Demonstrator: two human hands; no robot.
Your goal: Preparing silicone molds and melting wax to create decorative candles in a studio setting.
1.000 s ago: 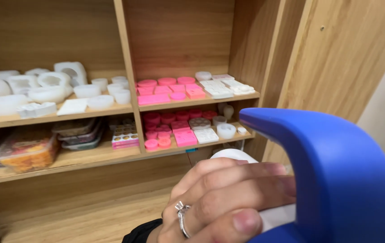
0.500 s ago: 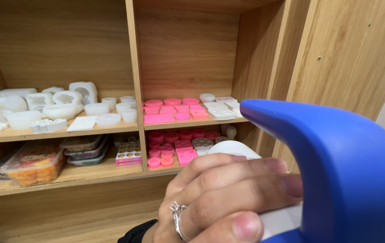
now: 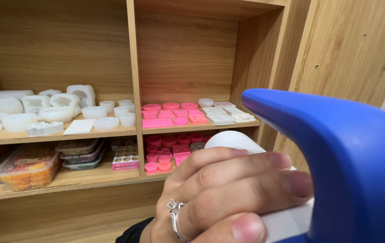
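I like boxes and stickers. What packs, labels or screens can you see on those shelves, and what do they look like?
Clear plastic tub: lower left shelf, rounded box, orange-yellow contents, label on its lid.
Stack of lidded trays: lower left shelf, beside the tub, flat, clear with dark contents.
Pink boxes: lower left shelf, right end, flat stack, top shows rows of round shapes.
No screens or signs.

Single head view, level toward wooden shelves (image 3: 134, 130) nearby, blue spray head (image 3: 354, 171) very close.

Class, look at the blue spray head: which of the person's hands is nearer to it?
Left. The left hand is closed on the white bottle beside the blue spray head; the right hand is out of view.
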